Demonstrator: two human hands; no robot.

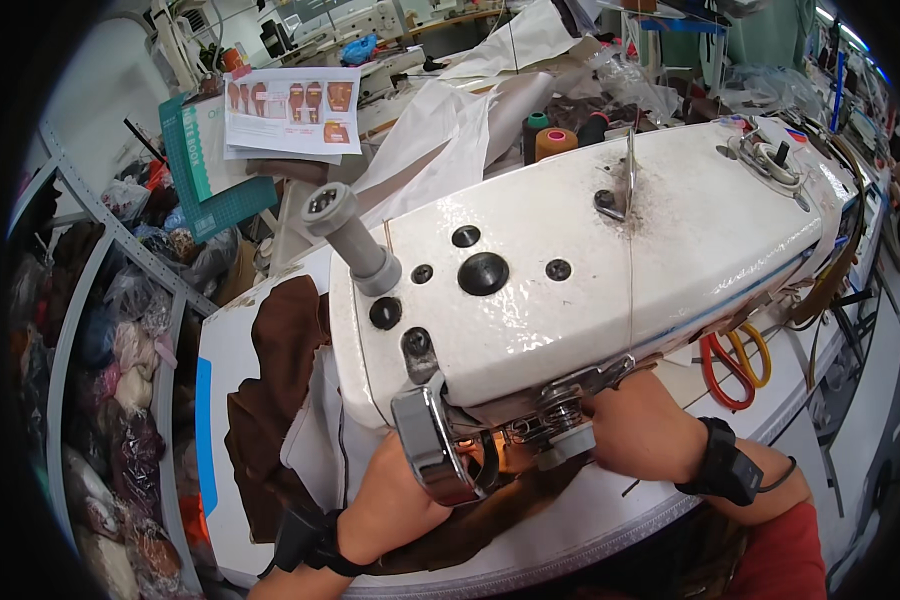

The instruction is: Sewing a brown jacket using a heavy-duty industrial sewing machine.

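Note:
A white industrial sewing machine (570, 290) fills the middle of the view. Brown fabric (280, 370) with a pale lining (317, 440) lies under its head and spreads out to the left and front. My left hand (400, 490) reaches under the needle end, over the brown fabric, its fingers hidden by the machine's metal cover (425, 440). Beside the tension knob (567, 440), my right hand (640, 425) is bent in by the machine's front, its fingertips hidden behind the machine. A thread runs down over the machine body.
Red-handled scissors (727, 375) and a yellow-handled pair (752, 355) lie right of my right hand. Thread cones (555, 143) stand behind the machine. A printed sheet (290, 110) and green cutting mat (210, 195) are at the back left. Shelves (110, 225) hold bagged materials.

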